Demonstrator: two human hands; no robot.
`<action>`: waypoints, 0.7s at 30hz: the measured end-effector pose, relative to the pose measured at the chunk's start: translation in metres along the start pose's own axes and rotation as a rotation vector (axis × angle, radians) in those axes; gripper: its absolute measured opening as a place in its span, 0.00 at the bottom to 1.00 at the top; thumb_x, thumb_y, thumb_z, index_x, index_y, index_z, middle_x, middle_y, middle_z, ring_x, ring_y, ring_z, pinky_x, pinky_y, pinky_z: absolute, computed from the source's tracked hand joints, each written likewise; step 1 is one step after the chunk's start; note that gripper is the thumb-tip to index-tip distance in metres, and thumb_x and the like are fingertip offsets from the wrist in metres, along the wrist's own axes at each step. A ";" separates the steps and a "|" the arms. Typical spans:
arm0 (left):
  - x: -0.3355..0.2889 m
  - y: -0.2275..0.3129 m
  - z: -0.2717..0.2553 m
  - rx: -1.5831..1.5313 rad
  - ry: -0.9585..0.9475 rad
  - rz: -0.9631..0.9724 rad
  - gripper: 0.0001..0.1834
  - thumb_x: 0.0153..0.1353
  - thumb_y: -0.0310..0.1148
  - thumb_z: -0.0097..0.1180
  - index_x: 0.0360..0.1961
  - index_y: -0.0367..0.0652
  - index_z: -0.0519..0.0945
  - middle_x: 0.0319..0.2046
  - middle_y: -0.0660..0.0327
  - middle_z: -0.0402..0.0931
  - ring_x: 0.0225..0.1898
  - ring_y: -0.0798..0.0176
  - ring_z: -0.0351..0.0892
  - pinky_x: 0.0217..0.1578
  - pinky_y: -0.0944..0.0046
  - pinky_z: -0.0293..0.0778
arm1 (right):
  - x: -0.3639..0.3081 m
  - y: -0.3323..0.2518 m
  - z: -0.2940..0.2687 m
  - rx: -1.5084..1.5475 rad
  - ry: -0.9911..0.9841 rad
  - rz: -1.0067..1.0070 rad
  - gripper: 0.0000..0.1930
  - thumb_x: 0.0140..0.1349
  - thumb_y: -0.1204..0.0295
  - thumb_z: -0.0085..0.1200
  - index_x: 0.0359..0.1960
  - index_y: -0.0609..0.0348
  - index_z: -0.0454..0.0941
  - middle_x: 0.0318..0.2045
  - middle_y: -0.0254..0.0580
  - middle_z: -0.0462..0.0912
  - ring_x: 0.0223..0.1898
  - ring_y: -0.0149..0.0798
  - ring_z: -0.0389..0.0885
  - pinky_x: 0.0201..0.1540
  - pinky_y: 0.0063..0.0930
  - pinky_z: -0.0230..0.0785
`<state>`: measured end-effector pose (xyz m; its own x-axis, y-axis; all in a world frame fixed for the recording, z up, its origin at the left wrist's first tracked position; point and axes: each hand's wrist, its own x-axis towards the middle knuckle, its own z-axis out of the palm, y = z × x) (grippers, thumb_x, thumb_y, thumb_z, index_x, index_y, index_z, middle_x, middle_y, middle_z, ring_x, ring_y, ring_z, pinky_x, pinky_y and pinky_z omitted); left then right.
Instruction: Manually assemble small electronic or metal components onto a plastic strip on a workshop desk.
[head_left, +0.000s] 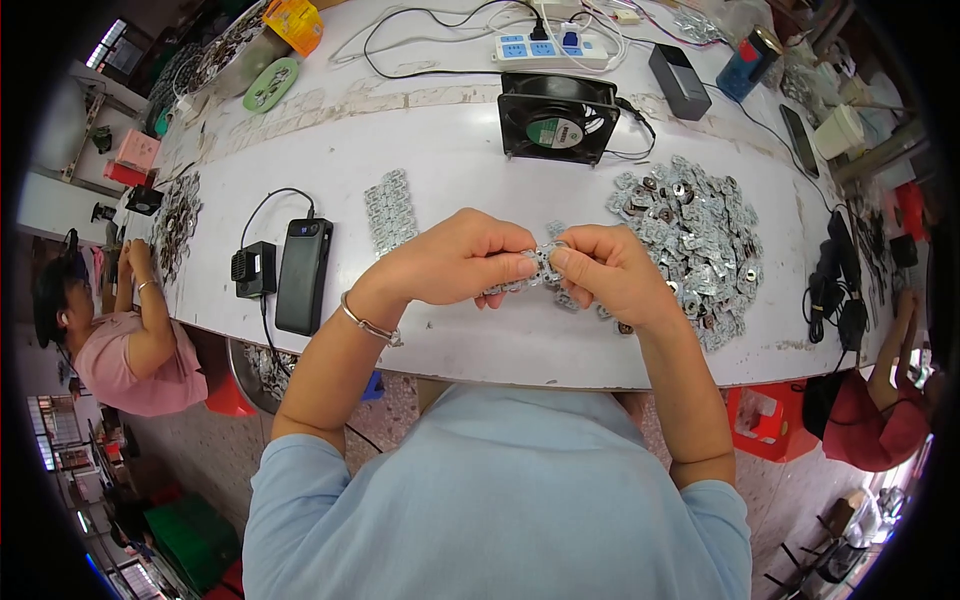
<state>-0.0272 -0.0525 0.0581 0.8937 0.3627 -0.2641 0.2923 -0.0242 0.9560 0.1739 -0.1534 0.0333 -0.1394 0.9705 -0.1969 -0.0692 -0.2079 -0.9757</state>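
Note:
Near the middle of the table's front, my two hands meet over a small silvery metal piece (542,262); its exact kind I cannot make out. My left hand (462,262) pinches it between thumb and fingers, with more silvery pieces showing under the fingertips. From the other side, my right hand (612,272) grips it, the thumb bent against it. A large loose heap of silvery pieces (705,240), some with brown parts, lies just right of my right hand. Beyond my left wrist, a strip of similar pieces (390,210) is laid out in neat rows.
A black fan (557,118) stands behind my hands, below a power strip (550,48). To the left lie a black power bank (304,275) and a small black device (254,270). A grey box (680,80) stands back right. Other people work at both sides.

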 end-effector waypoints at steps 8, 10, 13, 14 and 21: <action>-0.006 -0.005 -0.009 -0.056 0.034 0.113 0.09 0.67 0.30 0.52 0.41 0.35 0.79 0.25 0.66 0.76 0.25 0.75 0.74 0.25 0.72 0.71 | 0.011 0.009 0.003 0.227 -0.023 0.025 0.12 0.66 0.66 0.53 0.27 0.60 0.77 0.19 0.28 0.74 0.17 0.20 0.69 0.20 0.17 0.63; 0.001 -0.006 -0.008 0.185 0.214 0.182 0.09 0.66 0.28 0.51 0.43 0.36 0.79 0.26 0.66 0.75 0.25 0.75 0.75 0.26 0.72 0.71 | 0.018 0.011 0.000 0.038 0.211 -0.033 0.12 0.66 0.66 0.52 0.26 0.60 0.76 0.18 0.28 0.73 0.17 0.20 0.69 0.20 0.17 0.62; 0.011 -0.015 0.001 0.490 0.486 0.334 0.13 0.62 0.25 0.56 0.49 0.41 0.78 0.28 0.62 0.77 0.24 0.70 0.76 0.26 0.69 0.72 | 0.018 0.004 0.004 -0.135 0.294 -0.052 0.12 0.65 0.68 0.52 0.25 0.62 0.75 0.17 0.28 0.72 0.17 0.21 0.67 0.21 0.19 0.61; 0.012 -0.016 0.003 0.692 0.562 0.452 0.14 0.60 0.26 0.58 0.49 0.42 0.79 0.29 0.61 0.78 0.24 0.66 0.77 0.26 0.68 0.73 | 0.019 0.003 0.004 -0.137 0.293 -0.052 0.12 0.65 0.68 0.52 0.25 0.62 0.75 0.17 0.28 0.72 0.17 0.21 0.67 0.21 0.19 0.61; 0.018 -0.019 0.001 1.003 0.653 0.614 0.15 0.57 0.26 0.61 0.46 0.44 0.80 0.28 0.60 0.80 0.25 0.60 0.80 0.24 0.65 0.75 | 0.029 0.001 0.006 -0.379 0.325 -0.166 0.13 0.63 0.69 0.53 0.25 0.66 0.73 0.15 0.34 0.69 0.20 0.25 0.64 0.24 0.25 0.59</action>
<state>-0.0164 -0.0466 0.0349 0.7266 0.4151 0.5474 0.2786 -0.9064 0.3176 0.1643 -0.1263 0.0276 0.1610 0.9870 0.0028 0.3067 -0.0473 -0.9506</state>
